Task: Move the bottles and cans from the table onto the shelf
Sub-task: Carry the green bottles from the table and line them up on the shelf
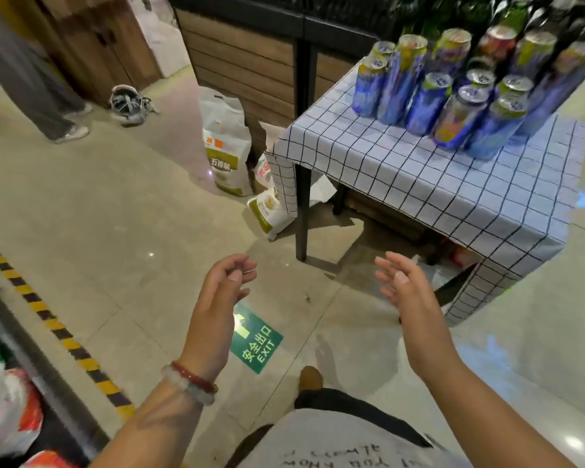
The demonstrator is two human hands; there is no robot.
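Floor (pixel 122 211): pale tile, the largest item. It carries a striped hazard line at your left and one green exit sign (pixel 255 339) between your arms.

Surface (pixel 446 184): one low table under a checked cloth, ahead and to your right. Its near half is bare cloth; the stock sits at the far right corner.

Cans (pixel 453 96): about fifteen, though blur makes the count unsure. They are tall and slim, mostly blue with yellow-green tops, standing upright and packed touching in rough rows. I judge them stiff-walled but dentable, moderately heavy if full, smooth and likely slippery. Take each round the mid-body, not by the rim, and lift straight up so the neighbours do not topple.

Bottles (pixel 520 11): dark green glass behind the cans, cut off by the frame edge, so no count is possible. Expect them to be heavier and fragile; hold the body, not the neck alone.

Bags: two rice sacks on the floor by the table leg, one tall (pixel 225 143) and one small (pixel 267 211). Not part of your task.

Left hand (pixel 222 292): one, with a loose grip, fingers lightly curled, holding nothing. It hovers over the floor, short of the surface.

Right hand (pixel 402 285): one, released, fingers spread, holding nothing. It is near the surface's front edge but well apart from the cans.

Shelf: not identifiable here.
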